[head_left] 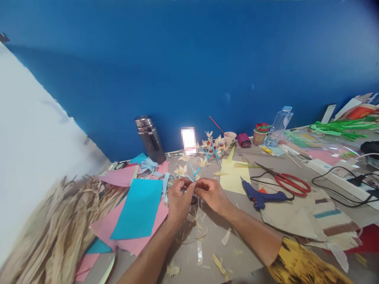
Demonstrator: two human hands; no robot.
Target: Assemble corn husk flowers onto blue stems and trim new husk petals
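My left hand [181, 197] and my right hand [211, 193] meet at the middle of the table, fingertips pinched together on the lower stem of a flower spray [194, 170]. The spray has a blue wrapped stem with pale cream, pointed petals, and it rises above my fingers. Just behind it lies a second blue-stemmed spray [213, 148] with similar pale flowers. Scraps of pale husk [226, 236] are strewn below my hands. A turquoise sheet [137, 209] lies left of my left hand, on top of pink paper. The exact grip point is hidden by my fingers.
To the right are a blue glue gun [262, 195], red-handled scissors [291, 183] and a white power strip [343, 181] with black cords. A dark flask [150, 140] stands at the back left. Dried husks [65, 225] are heaped at left. A plastic bottle [278, 126] leans by the wall.
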